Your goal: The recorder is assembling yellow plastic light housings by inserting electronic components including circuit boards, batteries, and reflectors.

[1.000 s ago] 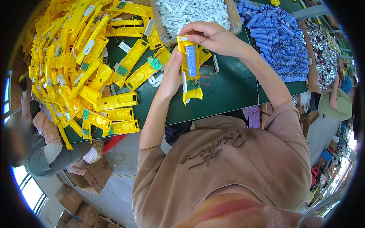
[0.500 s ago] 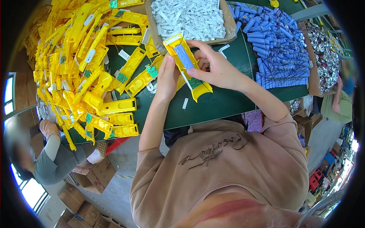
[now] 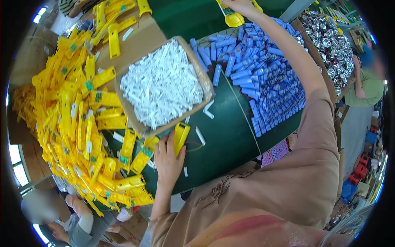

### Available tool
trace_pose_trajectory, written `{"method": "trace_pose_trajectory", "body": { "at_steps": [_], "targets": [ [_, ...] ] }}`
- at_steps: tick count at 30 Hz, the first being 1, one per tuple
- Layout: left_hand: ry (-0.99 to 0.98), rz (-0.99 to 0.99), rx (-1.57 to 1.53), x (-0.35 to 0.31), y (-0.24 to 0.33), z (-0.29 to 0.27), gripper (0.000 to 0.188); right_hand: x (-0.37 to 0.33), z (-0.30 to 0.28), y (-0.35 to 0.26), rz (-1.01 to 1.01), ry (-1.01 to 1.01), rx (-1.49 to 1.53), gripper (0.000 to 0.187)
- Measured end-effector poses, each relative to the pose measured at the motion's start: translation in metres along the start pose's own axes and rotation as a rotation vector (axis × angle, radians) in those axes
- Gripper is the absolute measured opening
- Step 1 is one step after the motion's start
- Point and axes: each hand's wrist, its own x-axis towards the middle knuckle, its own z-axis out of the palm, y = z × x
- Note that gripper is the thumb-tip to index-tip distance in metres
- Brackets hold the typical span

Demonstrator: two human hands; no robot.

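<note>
Near the front of the white-parts box, my left hand (image 3: 166,162) is closed around a yellow plastic housing (image 3: 181,139), fingers on one side and thumb on the other. A thin wire trails on the green table beside it. My right arm stretches far forward over the blue cells. At the top edge my right hand (image 3: 242,5) grips another yellow plastic housing (image 3: 234,19), whose flared end points back toward me; the picture's edge cuts off part of these fingers. Another bit of yellow plastic (image 3: 257,5) shows just right of that hand.
A cardboard box (image 3: 207,88) of small white parts stands mid-table. Yellow housings (image 3: 66,107), some with green circuit boards, heap at left. Blue cylindrical cells (image 3: 263,74) with dark wires pile at right, beside a box of shiny reflectors (image 3: 329,49). Other people sit at both sides.
The view has shifted. My right hand has carried the housing with the blue cell forward, away from my body. My left hand has released it and taken hold of another housing on the table.
</note>
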Motion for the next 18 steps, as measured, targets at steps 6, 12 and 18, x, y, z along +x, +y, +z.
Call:
{"method": "trace_pose_trajectory", "body": {
  "at_steps": [6, 12, 18],
  "targets": [
    [-0.003, 0.035, 0.004, 0.017, 0.006, -0.003, 0.059, 0.056, 0.043, 0.075, 0.149, -0.042, -0.412, 0.042],
    [-0.079, -0.035, -0.038, 0.021, 0.000, -0.003, 0.056, 0.069, 0.000, 0.069, -0.175, 0.258, -0.959, 0.031],
    [-0.113, -0.050, -0.034, 0.023, -0.002, -0.005, 0.056, 0.084, -0.027, 0.114, 0.262, -0.018, -0.808, 0.029]
  ]
}}
